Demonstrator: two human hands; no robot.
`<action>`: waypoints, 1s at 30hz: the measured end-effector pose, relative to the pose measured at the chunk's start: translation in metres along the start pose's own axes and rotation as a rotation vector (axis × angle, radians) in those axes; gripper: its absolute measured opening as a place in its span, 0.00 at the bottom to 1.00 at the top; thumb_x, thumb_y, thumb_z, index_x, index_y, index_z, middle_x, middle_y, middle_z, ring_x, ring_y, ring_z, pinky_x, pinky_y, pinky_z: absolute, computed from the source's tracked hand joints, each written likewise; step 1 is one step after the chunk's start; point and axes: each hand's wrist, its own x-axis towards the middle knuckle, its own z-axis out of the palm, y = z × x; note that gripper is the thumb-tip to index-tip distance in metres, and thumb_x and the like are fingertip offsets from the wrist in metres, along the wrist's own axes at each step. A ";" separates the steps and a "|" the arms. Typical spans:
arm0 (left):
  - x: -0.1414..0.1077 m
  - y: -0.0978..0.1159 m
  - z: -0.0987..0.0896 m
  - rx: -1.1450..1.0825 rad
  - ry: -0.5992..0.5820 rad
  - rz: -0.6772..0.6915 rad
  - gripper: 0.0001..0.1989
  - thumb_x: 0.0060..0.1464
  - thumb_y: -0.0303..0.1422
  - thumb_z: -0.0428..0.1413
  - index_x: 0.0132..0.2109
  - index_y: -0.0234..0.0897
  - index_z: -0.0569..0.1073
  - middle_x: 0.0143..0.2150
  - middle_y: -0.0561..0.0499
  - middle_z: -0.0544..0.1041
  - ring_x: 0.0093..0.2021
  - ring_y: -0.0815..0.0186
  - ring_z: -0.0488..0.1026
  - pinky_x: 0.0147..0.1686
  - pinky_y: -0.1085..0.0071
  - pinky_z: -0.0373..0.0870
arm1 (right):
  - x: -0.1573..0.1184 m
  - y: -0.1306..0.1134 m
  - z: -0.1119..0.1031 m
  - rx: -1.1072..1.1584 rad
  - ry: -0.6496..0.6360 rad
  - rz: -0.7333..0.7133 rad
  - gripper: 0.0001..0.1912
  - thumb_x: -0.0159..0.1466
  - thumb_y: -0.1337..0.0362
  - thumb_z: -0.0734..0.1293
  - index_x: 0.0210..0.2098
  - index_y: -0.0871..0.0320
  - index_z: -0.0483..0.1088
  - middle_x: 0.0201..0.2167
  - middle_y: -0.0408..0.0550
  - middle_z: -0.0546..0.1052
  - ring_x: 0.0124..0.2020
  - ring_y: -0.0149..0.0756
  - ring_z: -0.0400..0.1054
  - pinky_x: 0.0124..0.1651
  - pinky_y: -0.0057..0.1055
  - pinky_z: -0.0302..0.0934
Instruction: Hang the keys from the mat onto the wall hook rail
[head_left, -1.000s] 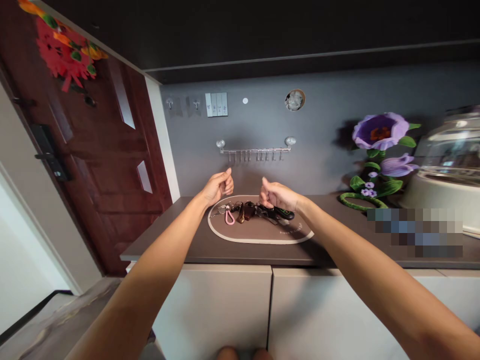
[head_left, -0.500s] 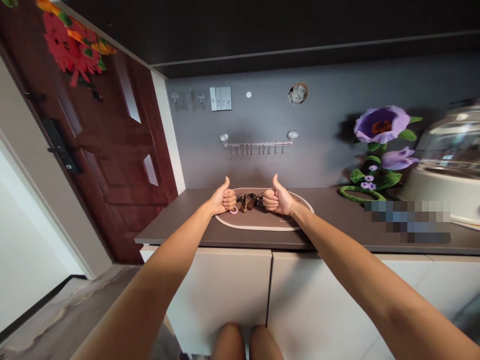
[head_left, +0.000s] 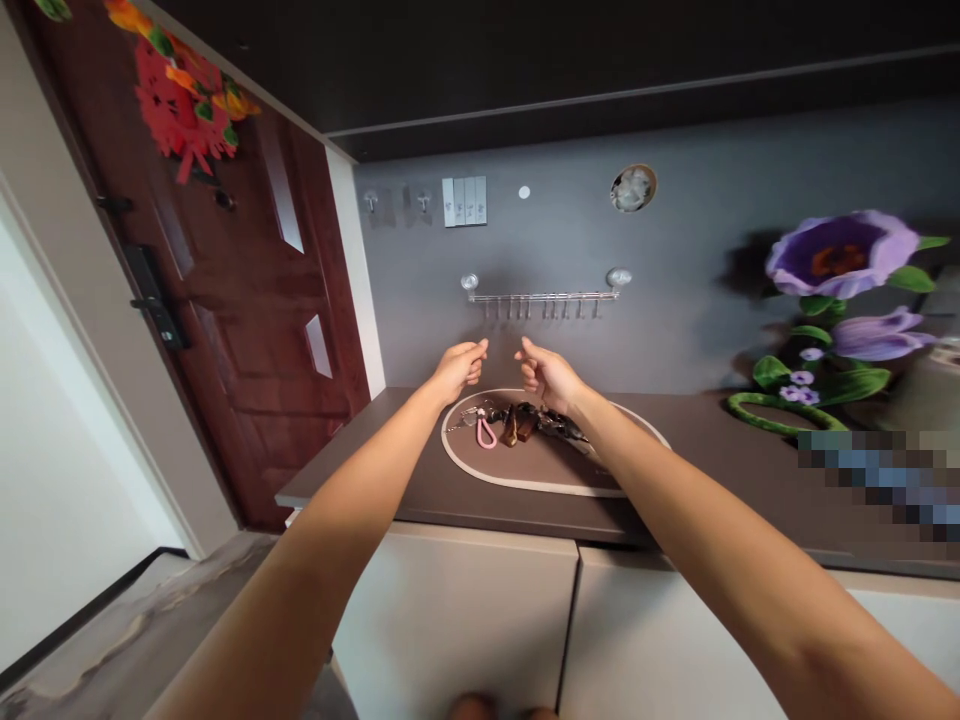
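My left hand [head_left: 463, 369] hovers over the left part of an oval mat [head_left: 517, 484], its fingers curled and its thumb resting on them, nothing seen in it. My right hand [head_left: 549, 371] faces it above the mat, fingers curled in loosely with nothing visible between them. Below the hands, a pink loop [head_left: 486, 432], a brown key fob [head_left: 526, 427] and several dark keys or key rings [head_left: 564, 427] lie on the mat. On the wall behind is a clear rail [head_left: 544, 297] with several small hooks, which neither hand touches.
Purple flowers [head_left: 836, 258] with a green base stand on the counter [head_left: 697, 500] at the right. A dark red door [head_left: 255, 350] is at the left. White cabinet doors [head_left: 480, 600] are below, and a dark cabinet underside [head_left: 562, 60] hangs overhead.
Both hands have risen off the mat's level and turned inward, their thumbs lowered from pointing up. More of the keys now shows. The view has shifted slightly.
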 end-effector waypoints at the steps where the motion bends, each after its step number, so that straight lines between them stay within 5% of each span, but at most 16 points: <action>1: 0.004 -0.002 0.000 0.056 0.048 0.024 0.15 0.49 0.43 0.53 0.26 0.35 0.61 0.12 0.62 0.53 0.12 0.79 0.47 0.15 0.78 0.43 | 0.006 0.002 0.004 -0.035 0.051 -0.022 0.14 0.55 0.52 0.63 0.27 0.58 0.61 0.11 0.34 0.56 0.13 0.22 0.45 0.17 0.22 0.41; 7: 0.009 -0.028 -0.009 0.405 0.215 0.153 0.10 0.51 0.37 0.49 0.28 0.34 0.64 0.17 0.58 0.63 0.17 0.76 0.57 0.21 0.77 0.54 | 0.022 0.030 0.006 -0.319 0.273 -0.157 0.08 0.55 0.59 0.62 0.28 0.57 0.61 0.14 0.36 0.61 0.15 0.24 0.53 0.20 0.23 0.49; 12: -0.001 -0.036 -0.025 0.868 -0.092 0.292 0.06 0.48 0.32 0.51 0.30 0.34 0.71 0.26 0.53 0.71 0.27 0.72 0.65 0.30 0.76 0.59 | 0.017 0.048 -0.009 -0.860 0.096 -0.250 0.09 0.56 0.60 0.60 0.34 0.57 0.66 0.24 0.42 0.70 0.25 0.28 0.62 0.31 0.26 0.57; 17: -0.001 -0.033 -0.040 1.027 -0.310 0.239 0.07 0.46 0.30 0.52 0.31 0.34 0.74 0.27 0.52 0.74 0.28 0.70 0.67 0.30 0.75 0.59 | 0.016 0.050 -0.013 -1.198 -0.014 -0.327 0.09 0.58 0.64 0.59 0.35 0.58 0.68 0.32 0.46 0.74 0.31 0.30 0.65 0.37 0.27 0.56; 30: -0.002 -0.042 -0.042 0.997 -0.523 0.022 0.09 0.41 0.23 0.53 0.32 0.35 0.75 0.26 0.53 0.73 0.26 0.71 0.67 0.28 0.77 0.60 | 0.017 0.055 -0.008 -1.407 -0.083 -0.339 0.10 0.58 0.66 0.58 0.33 0.59 0.70 0.33 0.49 0.74 0.33 0.32 0.65 0.36 0.25 0.55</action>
